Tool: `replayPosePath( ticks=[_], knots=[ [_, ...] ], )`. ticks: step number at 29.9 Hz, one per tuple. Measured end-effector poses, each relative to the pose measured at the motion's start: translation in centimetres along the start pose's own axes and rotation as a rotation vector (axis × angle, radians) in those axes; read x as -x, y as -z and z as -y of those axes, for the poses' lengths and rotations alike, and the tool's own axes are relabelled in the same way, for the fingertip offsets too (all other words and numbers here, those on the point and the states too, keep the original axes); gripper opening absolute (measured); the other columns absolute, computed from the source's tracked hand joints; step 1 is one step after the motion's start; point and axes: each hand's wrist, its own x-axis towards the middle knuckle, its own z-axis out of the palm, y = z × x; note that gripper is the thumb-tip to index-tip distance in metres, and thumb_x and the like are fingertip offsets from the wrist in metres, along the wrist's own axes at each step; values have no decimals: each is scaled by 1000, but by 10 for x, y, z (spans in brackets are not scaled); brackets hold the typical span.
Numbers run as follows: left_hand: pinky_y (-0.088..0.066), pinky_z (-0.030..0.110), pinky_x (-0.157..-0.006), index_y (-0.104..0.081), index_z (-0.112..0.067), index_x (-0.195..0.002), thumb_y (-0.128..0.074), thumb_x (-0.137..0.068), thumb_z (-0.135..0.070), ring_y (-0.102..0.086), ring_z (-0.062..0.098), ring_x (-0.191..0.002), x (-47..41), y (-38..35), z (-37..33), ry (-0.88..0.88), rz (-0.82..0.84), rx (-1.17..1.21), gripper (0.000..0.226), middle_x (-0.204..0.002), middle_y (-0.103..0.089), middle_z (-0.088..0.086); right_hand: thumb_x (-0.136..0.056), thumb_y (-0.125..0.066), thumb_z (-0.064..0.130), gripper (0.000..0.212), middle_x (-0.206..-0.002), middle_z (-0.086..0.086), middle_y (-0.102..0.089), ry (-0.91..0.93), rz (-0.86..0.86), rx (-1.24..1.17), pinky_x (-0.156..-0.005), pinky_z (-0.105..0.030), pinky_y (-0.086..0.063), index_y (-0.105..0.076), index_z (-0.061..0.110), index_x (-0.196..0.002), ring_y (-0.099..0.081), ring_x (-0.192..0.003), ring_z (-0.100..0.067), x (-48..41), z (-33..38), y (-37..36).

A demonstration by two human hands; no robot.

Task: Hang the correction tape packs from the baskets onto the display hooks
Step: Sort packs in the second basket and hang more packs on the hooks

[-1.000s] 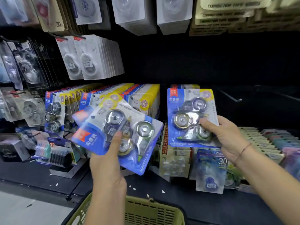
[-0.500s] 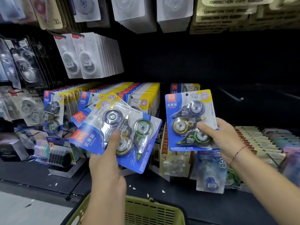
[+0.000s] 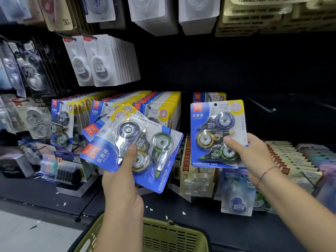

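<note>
While left hand (image 3: 121,180) grips tilted packs (image 3: 161,142) from below | right hand (image 3: 254,155) pinches upright pack (image 3: 209,128) from right

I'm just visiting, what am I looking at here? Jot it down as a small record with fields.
Place: shop display of hanging stationery packs
Left hand: grips tilted correction tape packs, at least two, fanned
Right hand: holds one upright pack, thumb on its front
Bare hook: to the right of the upright pack
Basket: green, below the hands
</note>
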Motion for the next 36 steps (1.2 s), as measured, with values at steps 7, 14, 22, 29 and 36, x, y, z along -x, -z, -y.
replayPosePath(
  ticks=[7, 14, 22, 29, 36],
  knots=[
    [-56, 25, -49, -70, -25, -111, -77, -86, -12, -74, 4, -71, 2, -1, -1, 8, -9, -7, 29, -100, -78, -9, -83, -76, 17, 10, -87, -1, -76, -16, 19, 21, -82, -44, -58, -71, 19, -91, -73, -86, -22, 6, -11, 1],
    [-53, 24, -43, -70, -24, -112, -78, -86, -13, -73, 4, -65, 3, -1, -1, 17, -21, -11, 30, -89, -78, -11, -80, -77, 22, 12, -91, -4, -76, 9, 74, 60, -76, -40, -58, -72, 20, -91, -73, -84, -21, 15, -12, 5],
    [-52, 26, -41, -70, -24, -112, -78, -85, -13, -73, 5, -61, 5, -4, -1, 44, -26, -17, 30, -83, -78, -12, -81, -78, 24, 11, -88, 0, -75, 51, 13, 127, -83, -53, -57, -70, 23, -89, -71, -88, -24, 13, -4, 9],
    [-52, 25, -40, -69, -26, -110, -78, -86, -14, -72, 4, -58, 6, -4, 0, 53, -14, -18, 29, -76, -77, -14, -83, -76, 18, 14, -95, -8, -73, 40, -23, 121, -78, -37, -57, -67, 17, -94, -69, -87, -22, 2, 1, 5],
    [-53, 27, -41, -70, -26, -105, -79, -83, -15, -73, 6, -59, 8, -7, 5, 67, 15, -18, 26, -76, -77, -12, -84, -75, 27, 21, -97, -1, -73, 15, -23, 162, -79, -34, -54, -69, 17, -102, -68, -89, -16, -1, -19, 2]
  ],
)
